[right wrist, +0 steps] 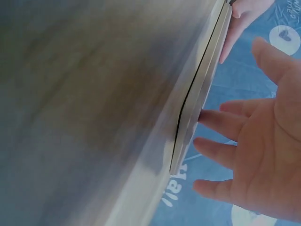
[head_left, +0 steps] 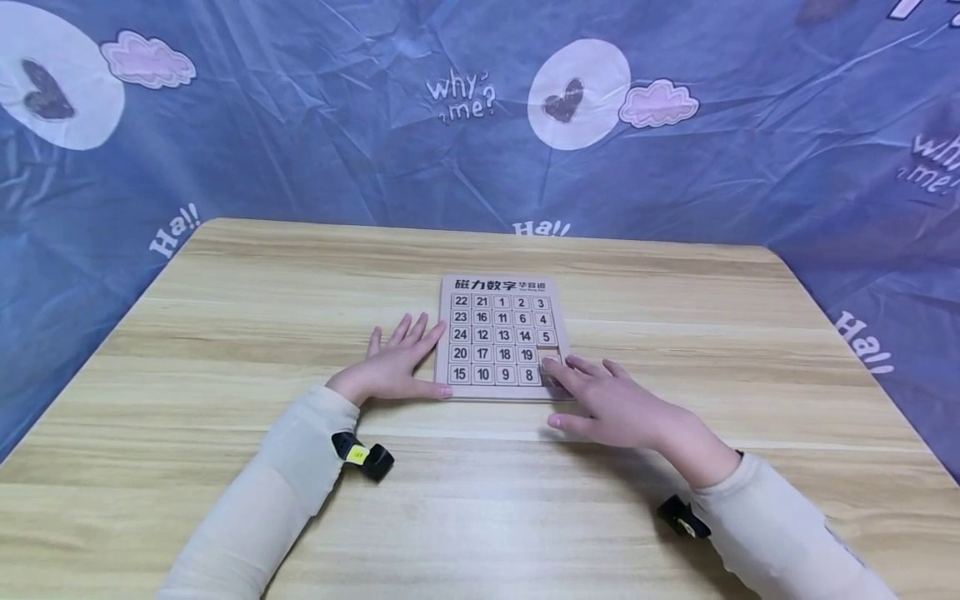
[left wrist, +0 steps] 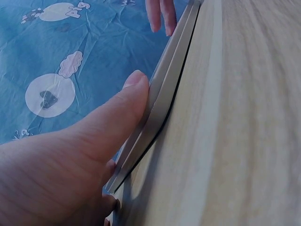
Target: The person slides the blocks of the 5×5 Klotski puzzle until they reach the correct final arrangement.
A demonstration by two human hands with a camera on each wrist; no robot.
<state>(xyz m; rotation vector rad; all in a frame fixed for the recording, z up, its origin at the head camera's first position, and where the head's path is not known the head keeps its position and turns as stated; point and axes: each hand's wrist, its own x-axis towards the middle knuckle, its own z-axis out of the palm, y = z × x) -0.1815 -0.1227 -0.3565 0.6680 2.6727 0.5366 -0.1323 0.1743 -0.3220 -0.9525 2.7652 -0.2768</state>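
A number sliding puzzle (head_left: 495,392) lies flat on the table, with black characters across its top and rows of numbered tiles below. My left hand (head_left: 393,367) rests along its left side, fingers spread and straight. The left thumb (left wrist: 134,92) presses at the lower left corner, and the index finger reaches the left edge. From the right, my right hand (head_left: 618,404) extends its index fingertip onto the lower right of the tile field, under the 5 tile (head_left: 546,337). That finger covers part of the last two places in the right column. The other right fingers stay spread, off the puzzle.
The wood-grain table (head_left: 465,500) surrounds the puzzle on all sides. A blue printed cloth (head_left: 337,150) hangs behind the table and down its sides. Each wrist wears a small black camera, one on the left (head_left: 375,462) and one on the right (head_left: 684,518).
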